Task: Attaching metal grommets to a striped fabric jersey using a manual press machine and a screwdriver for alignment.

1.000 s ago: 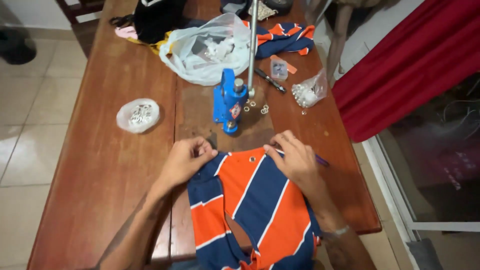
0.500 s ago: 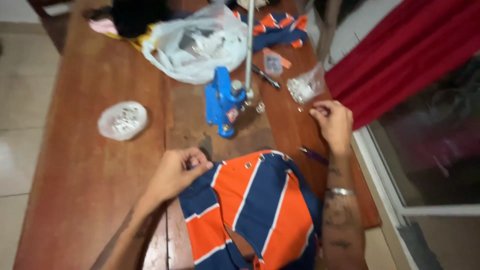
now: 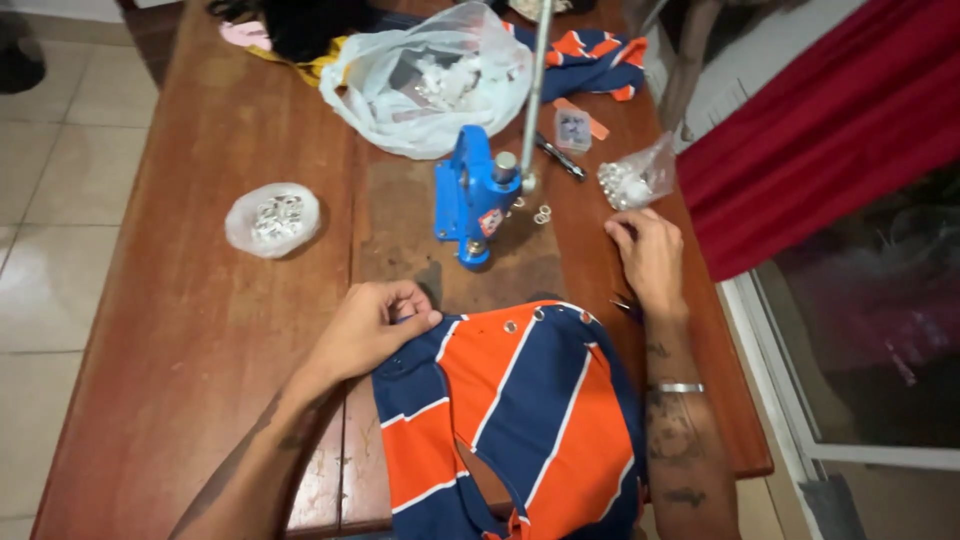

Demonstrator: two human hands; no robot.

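Observation:
An orange and navy striped garment with metal eyelets along its top edge lies on the wooden table near me. My left hand pinches the garment's upper left corner. My right hand rests on the table to the right, fingers curled, just below a small clear bag of metal eyelets; whether it holds an eyelet I cannot tell. A blue hand press with a long metal lever stands beyond the garment, with a few loose rings beside its base.
A small bag of eyelets lies at the left. A large clear plastic bag and another striped garment sit at the far end. A red curtain hangs past the table's right edge. Tiled floor lies at the left.
My right hand left the garment's top edge and moved up and right to the table near the eyelet bag. My left hand stayed on the garment's corner. The view shifted.

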